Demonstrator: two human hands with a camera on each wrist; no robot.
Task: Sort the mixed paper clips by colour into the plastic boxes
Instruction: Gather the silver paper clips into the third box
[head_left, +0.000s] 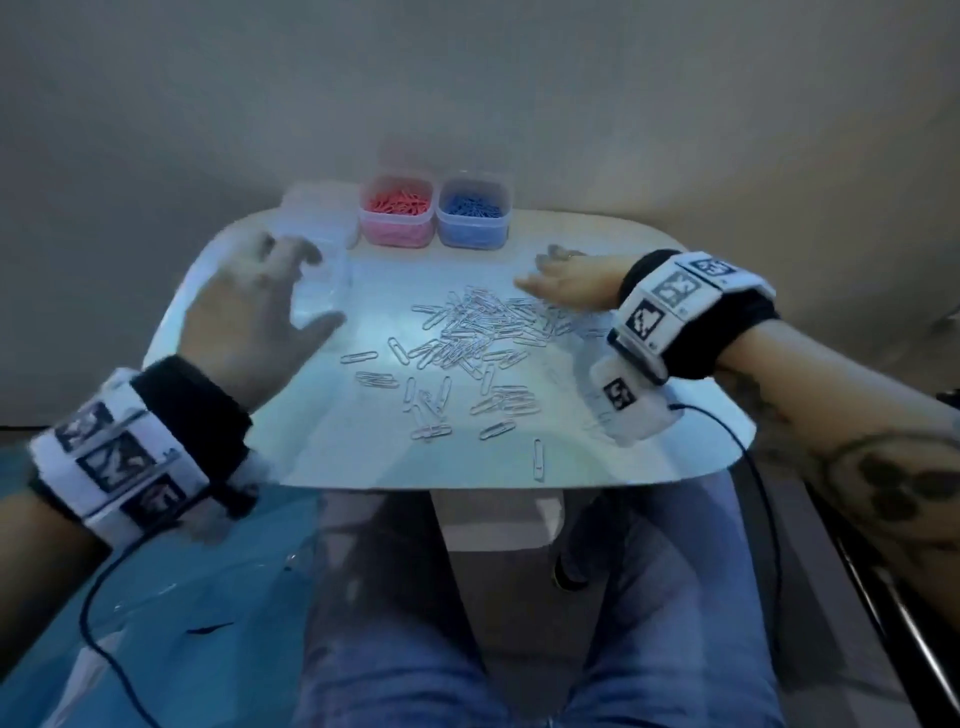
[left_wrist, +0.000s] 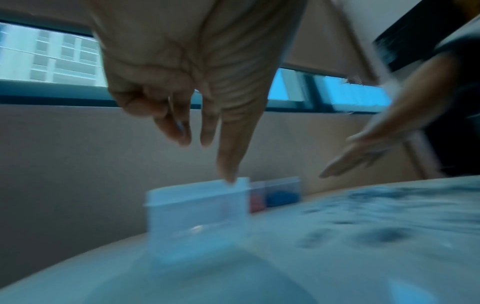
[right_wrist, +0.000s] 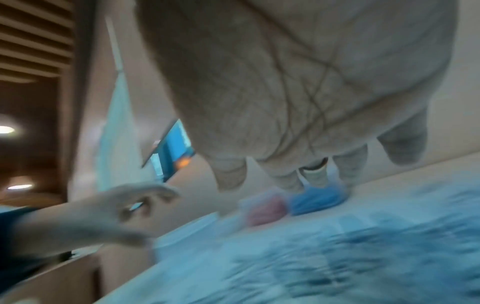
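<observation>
A loose pile of silver paper clips (head_left: 467, 343) lies in the middle of the white table (head_left: 649, 441). At the back stand a pink box (head_left: 396, 218) of pink clips and a blue box (head_left: 471, 215) of blue clips. An empty clear box (head_left: 324, 283) sits at the left. My left hand (head_left: 291, 291) hovers over it with spread fingers and holds nothing; in the left wrist view its index finger (left_wrist: 228, 160) points down at the clear box's (left_wrist: 197, 218) rim. My right hand (head_left: 540, 270) is flat and empty above the pile's right edge.
Another clear piece, a box or lid (head_left: 317, 210), stands behind the empty box at the back left. A single clip (head_left: 538, 460) lies near the table's front edge. Both wrist views are blurred. My knees are under the table.
</observation>
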